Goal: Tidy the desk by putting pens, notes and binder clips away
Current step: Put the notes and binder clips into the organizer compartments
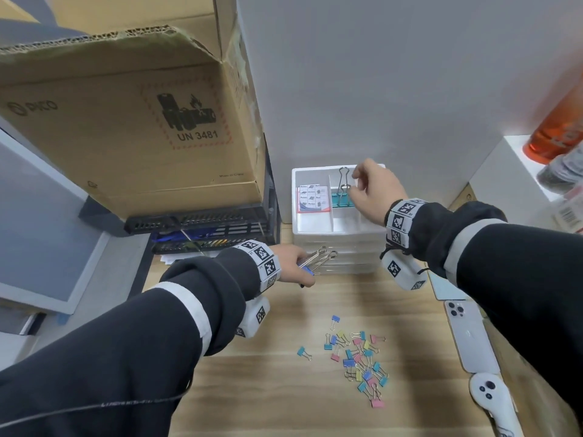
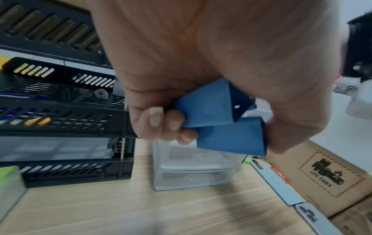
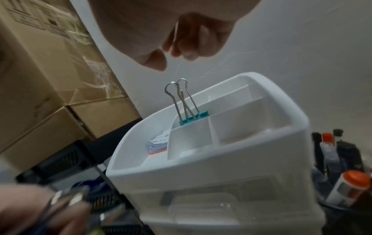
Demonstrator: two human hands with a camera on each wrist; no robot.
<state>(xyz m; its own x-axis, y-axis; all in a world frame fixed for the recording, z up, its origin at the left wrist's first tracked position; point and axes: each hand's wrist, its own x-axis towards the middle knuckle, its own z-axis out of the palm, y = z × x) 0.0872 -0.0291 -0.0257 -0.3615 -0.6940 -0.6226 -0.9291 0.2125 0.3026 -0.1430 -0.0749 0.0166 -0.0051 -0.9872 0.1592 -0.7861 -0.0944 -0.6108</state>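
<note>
While far against a white wall [image 1: 394, 74] — white organizer [image 1: 340, 230], teal clip [image 1: 342, 201] upright, right hand [image 1: 375, 192] above, fingers loosely curled, empty — left hand [image 1: 293, 266] gripping blue clips [image 2: 219, 124]; wooden desk [image 1: 268, 389] with small clips [image 1: 359, 357] scattered near.

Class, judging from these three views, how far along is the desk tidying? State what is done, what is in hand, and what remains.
Done: a notes pack and a teal binder clip sit in separate compartments of the white organiser. In hand: the left hand grips large blue binder clips; the right hand hovers above the teal clip, apart from it. Left: a scatter of small coloured clips on the desk.
</note>
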